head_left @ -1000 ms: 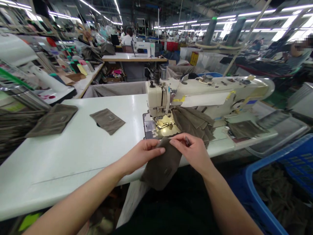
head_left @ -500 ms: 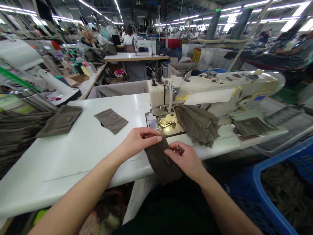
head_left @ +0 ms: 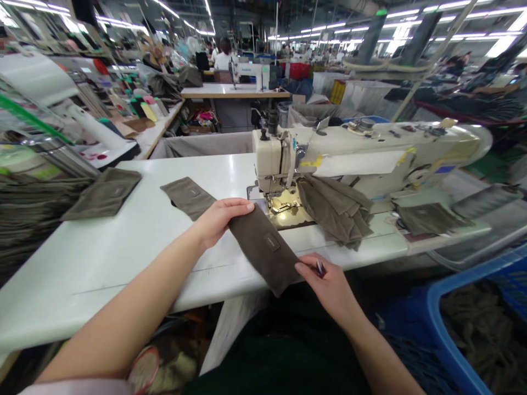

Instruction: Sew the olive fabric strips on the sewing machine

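A long brown fabric piece with a small label lies stretched across the white table's front edge. My left hand grips its far end, fingers closed on it, just left of the sewing machine's needle plate. My right hand pinches its near end at the table edge and also holds a small metal tool between the fingers. A heap of similar brown fabric lies under the machine's arm.
Another brown piece lies flat left of my left hand, one more beside a tall stack at the far left. A blue bin with fabric stands at right. Other workers and tables fill the background.
Both hands drew apart and spread the bunched piece out flat; my left hand moved up toward the machine, my right hand down to the table edge.
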A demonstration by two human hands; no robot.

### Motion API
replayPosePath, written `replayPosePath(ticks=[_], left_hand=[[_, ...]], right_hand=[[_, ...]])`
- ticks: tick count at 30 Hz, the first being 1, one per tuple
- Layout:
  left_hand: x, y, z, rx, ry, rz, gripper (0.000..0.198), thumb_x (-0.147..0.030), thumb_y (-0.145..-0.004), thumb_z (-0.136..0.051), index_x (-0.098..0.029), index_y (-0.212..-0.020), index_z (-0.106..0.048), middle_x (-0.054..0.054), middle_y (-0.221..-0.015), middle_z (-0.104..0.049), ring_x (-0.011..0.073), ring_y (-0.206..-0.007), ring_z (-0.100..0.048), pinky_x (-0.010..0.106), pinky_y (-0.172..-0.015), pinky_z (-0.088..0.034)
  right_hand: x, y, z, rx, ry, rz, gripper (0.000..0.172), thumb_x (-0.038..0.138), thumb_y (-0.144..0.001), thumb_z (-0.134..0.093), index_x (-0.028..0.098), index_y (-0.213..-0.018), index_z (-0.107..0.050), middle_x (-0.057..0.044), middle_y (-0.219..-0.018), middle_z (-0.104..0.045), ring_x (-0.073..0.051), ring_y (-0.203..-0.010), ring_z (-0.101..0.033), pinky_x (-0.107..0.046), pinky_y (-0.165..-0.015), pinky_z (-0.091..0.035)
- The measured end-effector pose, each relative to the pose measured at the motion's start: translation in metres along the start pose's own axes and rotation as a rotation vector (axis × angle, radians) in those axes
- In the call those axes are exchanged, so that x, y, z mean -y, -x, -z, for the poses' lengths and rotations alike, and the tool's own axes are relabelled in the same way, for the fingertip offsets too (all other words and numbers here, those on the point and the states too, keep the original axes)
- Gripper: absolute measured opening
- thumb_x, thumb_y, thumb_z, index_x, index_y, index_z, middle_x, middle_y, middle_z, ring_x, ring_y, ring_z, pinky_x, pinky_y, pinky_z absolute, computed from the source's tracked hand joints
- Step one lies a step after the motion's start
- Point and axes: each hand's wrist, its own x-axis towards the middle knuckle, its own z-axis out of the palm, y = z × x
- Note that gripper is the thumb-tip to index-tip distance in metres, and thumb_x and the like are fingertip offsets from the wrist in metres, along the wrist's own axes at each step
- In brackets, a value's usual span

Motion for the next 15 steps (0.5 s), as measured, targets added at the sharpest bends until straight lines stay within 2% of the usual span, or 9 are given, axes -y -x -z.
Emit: replayPosePath(ticks=[2,6,11,15], left_hand=[[0.003,-0.005,-0.002,0.003,0.067,0.044,0.029,-0.035,-0.057,-0.088,-0.017,-0.076,-0.075,0.004,-0.076,-0.074,0.0169,-0.069,-0.064,0.028,-0.066,-0.049],[0.007,-0.015,-0.004,-0.015,0.133,0.08,0.032,-0.032,-0.053,-0.091,-0.016,-0.074,-0.074,0.002,-0.069,-0.072,0.0124,-0.063,-0.061,0.024,-0.062,-0.048],[0.005,-0.022,-0.002,-0.004,0.111,0.05,0.034,-0.034,-0.055,-0.09,-0.017,-0.079,-0.073,0.002,-0.071,-0.072,0.0137,-0.063,-0.062,0.025,-0.061,-0.049],[0.005,-0.022,-0.001,0.02,0.072,0.042,0.033,-0.035,-0.056,-0.09,-0.017,-0.078,-0.072,0.0,-0.071,-0.071,0.0123,-0.063,-0.061,0.024,-0.062,-0.047]], right_hand=[[0.0,0.0,-0.002,-0.02,-0.021,-0.025,0.031,0.047,-0.083,-0.066,0.018,-0.087,-0.076,-0.006,-0.083,-0.073,-0.023,-0.081,-0.065,-0.032,-0.07,-0.051],[0.001,-0.001,-0.007,-0.051,-0.044,-0.1,0.033,0.048,-0.077,-0.069,0.017,-0.085,-0.075,-0.006,-0.079,-0.072,-0.022,-0.073,-0.063,-0.031,-0.062,-0.049],[0.003,-0.003,-0.009,-0.065,-0.08,-0.08,0.031,0.047,-0.078,-0.067,0.017,-0.083,-0.074,-0.004,-0.075,-0.07,-0.018,-0.066,-0.059,-0.03,-0.062,-0.05],[0.001,-0.002,-0.006,-0.13,-0.039,-0.068,0.028,0.047,-0.076,-0.07,0.019,-0.074,-0.07,0.001,-0.06,-0.06,-0.015,-0.056,-0.051,-0.028,-0.055,-0.046]])
